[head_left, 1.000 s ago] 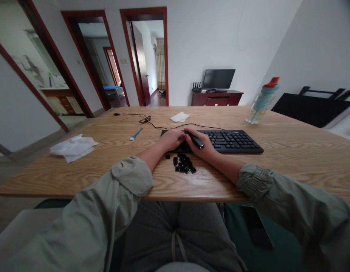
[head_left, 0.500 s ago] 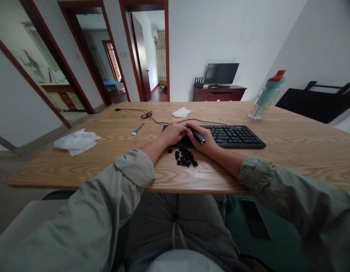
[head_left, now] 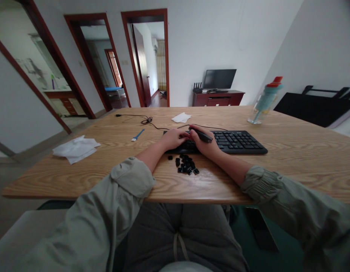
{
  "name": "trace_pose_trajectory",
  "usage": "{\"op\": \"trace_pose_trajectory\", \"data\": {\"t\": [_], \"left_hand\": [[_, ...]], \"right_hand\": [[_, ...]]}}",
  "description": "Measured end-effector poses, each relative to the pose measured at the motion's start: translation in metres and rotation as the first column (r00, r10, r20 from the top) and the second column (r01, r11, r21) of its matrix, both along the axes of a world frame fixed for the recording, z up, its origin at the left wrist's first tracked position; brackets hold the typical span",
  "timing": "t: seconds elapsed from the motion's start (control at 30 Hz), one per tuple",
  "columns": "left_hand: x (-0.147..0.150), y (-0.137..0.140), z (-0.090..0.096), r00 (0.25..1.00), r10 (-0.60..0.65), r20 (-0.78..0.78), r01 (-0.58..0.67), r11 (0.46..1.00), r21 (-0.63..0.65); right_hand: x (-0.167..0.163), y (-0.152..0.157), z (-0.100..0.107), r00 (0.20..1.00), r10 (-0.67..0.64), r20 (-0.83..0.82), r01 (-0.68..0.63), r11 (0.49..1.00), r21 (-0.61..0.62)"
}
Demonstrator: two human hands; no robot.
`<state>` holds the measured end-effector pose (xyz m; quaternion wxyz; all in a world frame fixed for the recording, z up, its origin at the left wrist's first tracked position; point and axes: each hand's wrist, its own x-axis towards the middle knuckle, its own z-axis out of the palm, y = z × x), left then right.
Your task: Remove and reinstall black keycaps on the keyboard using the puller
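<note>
A black keyboard lies on the table, its left half partly covered by both hands. My right hand is closed around a black pen-like tool, its thick end pointing back toward me and right. The tool's tip is hidden among the fingers. Against it, my left hand rests over the keyboard's left part, fingers bent and drawn together; whatever they pinch cannot be made out. Several loose black keycaps form a small pile in front of the keyboard, with a single keycap to their left.
A blue brush with white bristles lies left of the keyboard. White tissues are at the left, and another tissue behind. A cable runs along the back. A bottle stands back right. A phone lies below the table edge.
The view has tilted up slightly, so the table sits lower. My left fingers have shifted a little, showing some of the keyboard's left part. The right hand keeps hold of the pen-like tool.
</note>
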<state>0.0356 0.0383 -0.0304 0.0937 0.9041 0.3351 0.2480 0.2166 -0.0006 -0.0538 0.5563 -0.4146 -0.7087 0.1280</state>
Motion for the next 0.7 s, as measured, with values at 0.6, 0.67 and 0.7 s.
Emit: {"op": "trace_pose_trajectory", "data": {"t": [0.6, 0.67, 0.7], "left_hand": [[-0.025, 0.004, 0.009, 0.981, 0.144, -0.127, -0.142, 0.99, 0.023], [-0.029, 0.005, 0.009, 0.982, 0.125, -0.142, -0.118, 0.991, 0.055], [-0.03, 0.006, 0.008, 0.983, 0.117, -0.142, -0.107, 0.992, 0.07]], "right_hand": [[0.054, 0.026, 0.036, 0.963, 0.062, -0.263, -0.146, 0.939, -0.311], [0.055, 0.025, 0.038, 0.939, 0.083, -0.334, -0.209, 0.909, -0.361], [0.054, 0.023, 0.039, 0.926, 0.098, -0.366, -0.245, 0.891, -0.382]]}}
